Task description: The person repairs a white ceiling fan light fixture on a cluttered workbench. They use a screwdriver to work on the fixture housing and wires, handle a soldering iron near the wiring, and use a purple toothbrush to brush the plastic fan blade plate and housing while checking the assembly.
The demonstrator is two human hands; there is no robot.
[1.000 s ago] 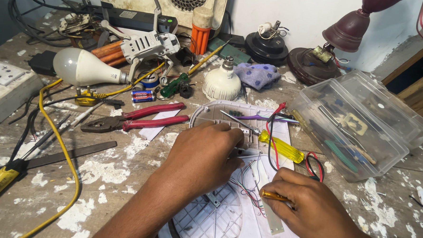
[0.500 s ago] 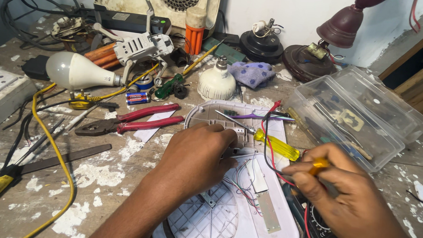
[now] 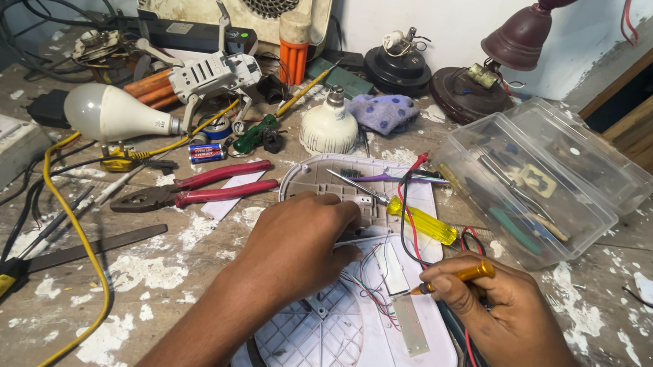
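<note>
The left hand (image 3: 298,237) lies palm down on the white plastic housing (image 3: 379,332) at the near centre of the surface (image 3: 161,272). Its fingers are curled and pressed against the housing's upper part; whether they pinch anything underneath cannot be told, as the hand covers that spot. The right hand (image 3: 497,312) sits at the near right, fingers closed round an amber-handled tool (image 3: 458,276), its tip pointing left towards a bundle of thin coloured wires (image 3: 369,292) on the housing. A narrow metal strip (image 3: 410,325) lies on the housing just near of those wires.

A yellow-handled screwdriver (image 3: 417,218) rests across the far part of the housing, its shaft pointing far-left. Red and black leads (image 3: 407,209) loop over it and run down towards the right hand.

Left of the housing, red-handled pliers (image 3: 194,189) lie flat, jaws to the left. Farther left, a large white bulb (image 3: 113,113) lies on its side, and a yellow cable (image 3: 75,231) curves from it to the near edge. A white bulb base (image 3: 329,125) stands upright beyond the housing, with a blue spotted cloth (image 3: 383,111) just to its right. A small grey drone (image 3: 214,72) sits at the far left centre. A clear plastic box (image 3: 547,178), lid open, stands at the right with small tools inside. A dark red lamp (image 3: 504,55) stands at the far right against the wall.
</note>
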